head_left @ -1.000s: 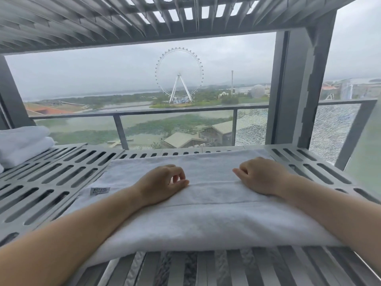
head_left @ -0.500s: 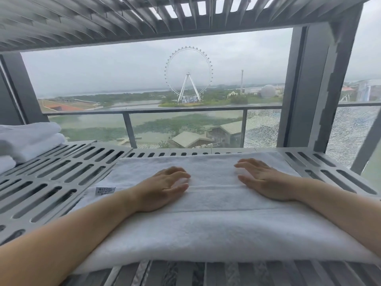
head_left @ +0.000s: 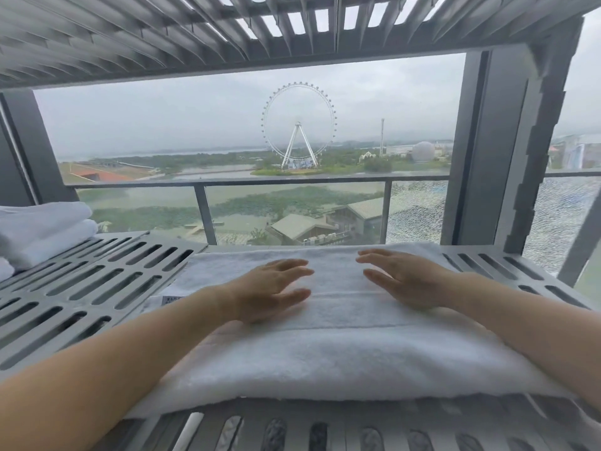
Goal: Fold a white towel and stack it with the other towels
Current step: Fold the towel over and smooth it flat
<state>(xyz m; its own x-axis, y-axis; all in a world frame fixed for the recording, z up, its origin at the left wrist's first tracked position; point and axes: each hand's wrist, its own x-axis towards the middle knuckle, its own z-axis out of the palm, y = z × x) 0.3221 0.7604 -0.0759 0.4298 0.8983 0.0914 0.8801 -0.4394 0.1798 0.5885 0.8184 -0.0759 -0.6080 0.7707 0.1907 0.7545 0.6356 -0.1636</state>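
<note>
A white towel (head_left: pixel 338 346) lies folded into a thick flat rectangle on the grey slotted shelf (head_left: pixel 97 288), with a small label at its left edge. My left hand (head_left: pixel 270 288) rests flat on the towel's middle, fingers spread and pointing right. My right hand (head_left: pixel 403 275) lies flat on the towel a little to the right, fingers spread and pointing left. Neither hand grips any cloth. A stack of folded white towels (head_left: pixel 42 229) sits at the shelf's far left, partly cut off by the frame edge.
A slatted grey shelf (head_left: pixel 227 30) hangs close overhead. A thick grey post (head_left: pixel 494 151) stands at the right rear. Behind the shelf is a window with a railing (head_left: pixel 260 182). Bare slotted shelf lies between the towel and the stack.
Both hands have opened from loosely curled fists to flat, spread fingers on the towel. The camera view has shifted a little, bringing the stack at the left further into sight.
</note>
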